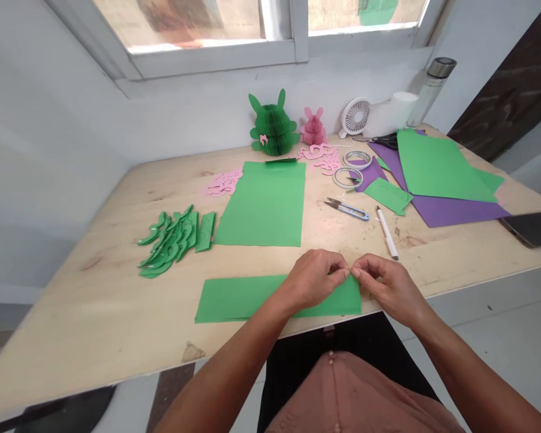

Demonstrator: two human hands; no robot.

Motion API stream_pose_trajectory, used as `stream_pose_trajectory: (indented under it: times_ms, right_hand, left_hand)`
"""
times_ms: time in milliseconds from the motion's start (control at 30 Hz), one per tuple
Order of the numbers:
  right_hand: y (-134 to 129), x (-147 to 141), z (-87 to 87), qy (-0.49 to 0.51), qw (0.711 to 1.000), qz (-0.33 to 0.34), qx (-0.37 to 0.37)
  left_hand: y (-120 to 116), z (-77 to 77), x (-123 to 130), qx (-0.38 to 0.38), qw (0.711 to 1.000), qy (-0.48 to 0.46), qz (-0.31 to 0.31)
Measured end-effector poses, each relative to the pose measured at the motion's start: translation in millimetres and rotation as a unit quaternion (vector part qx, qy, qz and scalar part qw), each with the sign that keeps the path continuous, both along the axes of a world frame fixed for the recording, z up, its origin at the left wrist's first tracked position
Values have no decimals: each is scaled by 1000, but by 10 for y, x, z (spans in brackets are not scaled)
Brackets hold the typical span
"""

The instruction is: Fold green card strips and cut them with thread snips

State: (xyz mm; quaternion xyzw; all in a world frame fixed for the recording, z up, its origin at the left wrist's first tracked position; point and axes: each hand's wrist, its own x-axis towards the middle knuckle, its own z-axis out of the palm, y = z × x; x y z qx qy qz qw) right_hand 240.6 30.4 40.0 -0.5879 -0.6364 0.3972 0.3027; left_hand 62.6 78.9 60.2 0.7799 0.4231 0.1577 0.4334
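A long green paper strip (238,294) lies along the table's front edge. Over its right part, my left hand (318,278) is closed, thumb and index finger pinched at the strip's upper right corner. My right hand (388,285) pinches at the same corner from the right, its fingertips nearly touching those of my left hand. Whatever sits between the fingertips is too small to tell beyond the paper's corner. Behind the strip lies a larger green sheet (268,204), flat on the table.
Green cut pieces (174,240) are piled at left. Blue snips (347,209), a white marker (388,233) and tape rolls (348,178) lie behind my hands. Green and purple sheets (446,168), a phone (534,228) and a bottle (433,87) are at right; paper figures (275,129) stand by the wall.
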Motion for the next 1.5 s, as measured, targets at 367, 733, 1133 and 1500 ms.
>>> stream_pose_trajectory:
  times_ms: [367,733,1133,1500]
  right_hand:
    - [-12,-45,44,106,993,-39,-25]
    - [-25,62,17,98,993,-48,-32]
    - [45,161,23,88,993,-63,-43]
    - [23,23,-35,-262,893,-38,363]
  left_hand:
    - [42,-22,-5,-21,999,-27,-6]
    - [17,-12,-141,-33,999,-24,-3]
    - [-4,13,-634,-23,999,33,33]
    - [-469,-217,-1301,200,931,80,296]
